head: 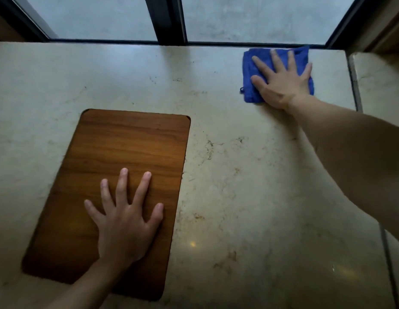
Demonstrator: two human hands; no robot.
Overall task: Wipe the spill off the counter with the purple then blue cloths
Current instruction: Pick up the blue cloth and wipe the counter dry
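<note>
The blue cloth (277, 73) lies at the desk's (238, 163) far right corner under the right hand (283, 83), fingers (276, 59) spread flat (none curled); the left hand (125, 219) rests splayed on the wooden board (127, 139).

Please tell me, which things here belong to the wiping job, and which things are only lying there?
Belong to the job:
- blue cloth, flat under the right hand
- marble counter

Only lying there:
- wooden board, with the left hand resting flat on it
- window frame behind the counter

No purple cloth or spill shows in view.
</note>
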